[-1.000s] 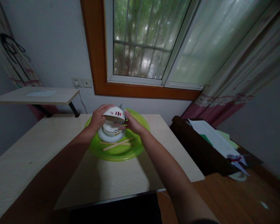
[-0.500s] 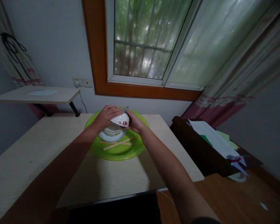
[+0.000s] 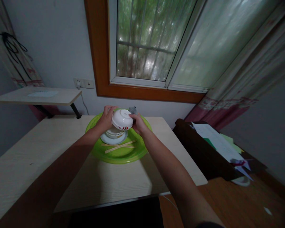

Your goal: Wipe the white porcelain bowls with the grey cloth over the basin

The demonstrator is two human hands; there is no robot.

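Turning between the hands, the white ceramic bowl with red and dark figures on its side (image 3: 122,118) had come round in the head view so that its pale base and foot ring faced up towards the wearer, where a second earlier its open mouth and inner wall had shown. That brought the underside and outer wall within reach and left the inside out of sight. The left hand (image 3: 106,119) was partly closed, curved against the bowl's left side with its fingertips near the far rim. The right hand (image 3: 139,124) was half curled, its thumb at the right of the base; its other fingers were mostly hidden. A crumpled grey piece, perhaps a cloth or scrubber (image 3: 132,110), poked up behind the bowl beside that hand, though whether the fingers gripped it could not be told.

The bowl was above the small stack of white bowls (image 3: 114,133), which rested on a white round plate (image 3: 105,138) in the bright green plastic tray (image 3: 123,160). Nearer the wearer, the pale wooden chopsticks (image 3: 120,146) had stayed crossed in the tray, and the tray had stayed on the light wood-grain worktop (image 3: 68,177)
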